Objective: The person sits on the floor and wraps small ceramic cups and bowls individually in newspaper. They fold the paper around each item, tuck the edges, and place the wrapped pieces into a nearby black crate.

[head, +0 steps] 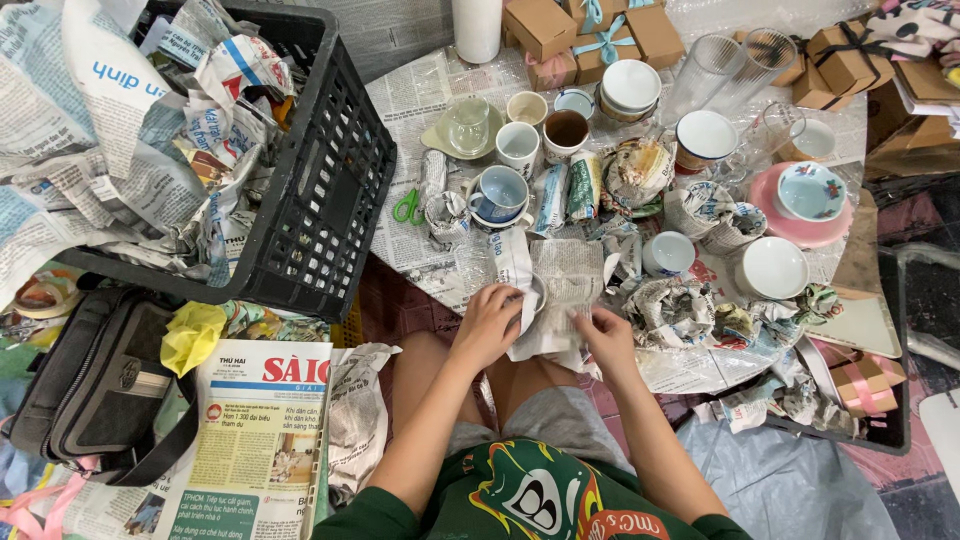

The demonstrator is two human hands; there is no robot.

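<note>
1. Newspaper-covered low round surface is crowded; brown cardboard gift boxes with blue ribbon sit at its far edge.
2. Black plastic crate on the left holds crumpled newspaper.
3. Left hand and right hand each grip, fingers closed, the sheet of newspaper around a small white cup at the near edge.

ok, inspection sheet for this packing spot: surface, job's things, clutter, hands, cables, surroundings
Surface: low table lined with newspaper and bubble wrap.
Job's things: newspaper sheet folded around a small white dish at the table's near edge.
Clutter: cups, bowls, glasses, wrapped bundles, green scissors, pink plate.
Hands: left hand on the dish and paper; right hand pinching the paper's lower edge.
Cables: nothing seen.
Surroundings: black crate stuffed with crumpled newspaper, black bag, ribboned kraft boxes, newspaper stack.
</note>
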